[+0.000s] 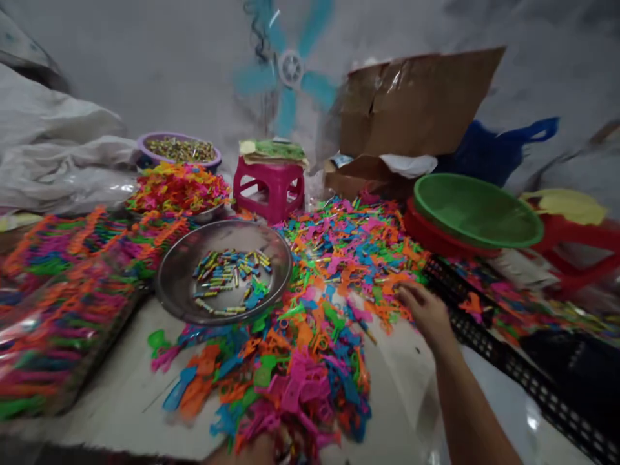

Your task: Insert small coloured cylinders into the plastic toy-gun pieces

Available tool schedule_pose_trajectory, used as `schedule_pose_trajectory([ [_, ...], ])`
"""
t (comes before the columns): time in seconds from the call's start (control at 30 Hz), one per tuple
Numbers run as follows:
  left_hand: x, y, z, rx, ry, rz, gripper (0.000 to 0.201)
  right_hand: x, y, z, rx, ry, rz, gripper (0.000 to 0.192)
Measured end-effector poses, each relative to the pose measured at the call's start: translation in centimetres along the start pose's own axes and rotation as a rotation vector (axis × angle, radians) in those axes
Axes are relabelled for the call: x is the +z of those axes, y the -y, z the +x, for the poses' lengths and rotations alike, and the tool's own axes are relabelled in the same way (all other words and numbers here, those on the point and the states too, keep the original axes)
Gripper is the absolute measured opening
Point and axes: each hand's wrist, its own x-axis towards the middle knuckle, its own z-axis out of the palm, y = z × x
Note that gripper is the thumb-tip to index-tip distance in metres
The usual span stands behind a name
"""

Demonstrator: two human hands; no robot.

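My right hand (429,316) reaches to the right side of a heap of small bright plastic toy guns (339,252). Its fingers are bent and a little apart, the tips by some orange pieces (387,284). At the bottom edge my left hand (261,449) is blurred and partly cut off. It looks closed, next to small striped bits, beneath pink toy guns (303,387); what it holds is unclear. Left of the heap stands a metal bowl (169,290) with short striped sticks (225,268) and a blue-green piece inside.
Packed rows of coloured pieces (62,323) lie at left. Behind are a heaped bowl of orange and pink pieces (177,187), a purple basin (217,155), a pink stool (268,194), a fan (290,68) and a cardboard box (411,103). A green basin (479,210) and black perforated strip (513,361) stand right.
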Motion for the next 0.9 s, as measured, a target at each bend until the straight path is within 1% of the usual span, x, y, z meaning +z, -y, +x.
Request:
schedule_pose_trajectory([
  [0.03, -0.2, 0.5, 0.2, -0.005, 0.026, 0.003, 0.03, 1.8, 0.1, -3.8, 0.026, 0.027, 0.039, 0.036],
  [0.07, -0.4, 1.0, 0.4, 0.011, 0.061, 0.013, 0.035, 3.5, 0.2, -7.7, 0.033, 0.011, 0.059, 0.037],
  [0.1, -0.5, 1.3, 0.5, 0.044, 0.091, 0.02, 0.041, 5.1, 0.2, -11.3, 0.022, 0.007, 0.06, 0.039],
  [0.13, -0.6, 1.4, 0.6, 0.092, 0.109, 0.022, 0.044, 6.7, 0.2, -14.4, -0.025, 0.02, 0.024, 0.043],
  [0.17, -0.5, 1.3, 0.8, 0.147, 0.114, 0.018, 0.044, 8.1, 0.2, -16.9, -0.097, -0.021, -0.035, 0.047],
  [0.2, -0.5, 1.1, 1.0, 0.201, 0.103, 0.005, 0.041, 9.4, 0.0, -18.5, -0.175, -0.03, -0.114, 0.05],
  [0.23, -0.4, 0.8, 1.3, 0.246, 0.083, -0.017, 0.038, 10.6, -0.1, -19.3, -0.22, -0.028, -0.195, 0.051],
  [0.27, -0.4, 0.4, 1.7, 0.286, 0.068, -0.034, 0.036, 11.6, -0.3, -19.3, -0.253, -0.03, -0.268, 0.051],
  [0.3, -0.5, 0.0, 2.1, 0.324, 0.059, -0.047, 0.035, 12.4, -0.3, -18.8, -0.265, -0.023, -0.332, 0.05],
  [0.37, -0.9, -0.9, 3.0, 0.383, 0.05, -0.062, 0.034, 13.8, -0.2, -16.7, -0.246, -0.014, -0.431, 0.048],
  [0.43, -1.9, -1.7, 3.8, 0.415, 0.042, -0.072, 0.034, 14.9, 0.4, -14.6, -0.21, -0.005, -0.504, 0.048],
  [0.53, -4.3, -2.7, 4.1, 0.424, 0.058, -0.084, 0.033, 16.7, 1.9, -13.0, -0.176, -0.008, -0.562, 0.049],
  [0.73, -10.4, -4.8, 2.8, 0.389, 0.095, -0.111, 0.031, 21.2, 5.3, -12.4, -0.14, -0.084, -0.546, 0.053],
  [0.8, -11.6, -5.2, 2.5, 0.382, 0.102, -0.119, 0.033, 22.3, 6.4, -12.0, -0.113, -0.094, -0.533, 0.053],
  [0.83, -11.9, -5.3, 2.4, 0.382, 0.103, -0.125, 0.034, 22.6, 6.8, -11.9, -0.098, -0.091, -0.525, 0.053],
  [0.9, -12.0, -5.2, 2.2, 0.388, 0.088, -0.148, 0.035, 22.8, 7.1, -12.0, -0.1, -0.058, -0.498, 0.053],
])
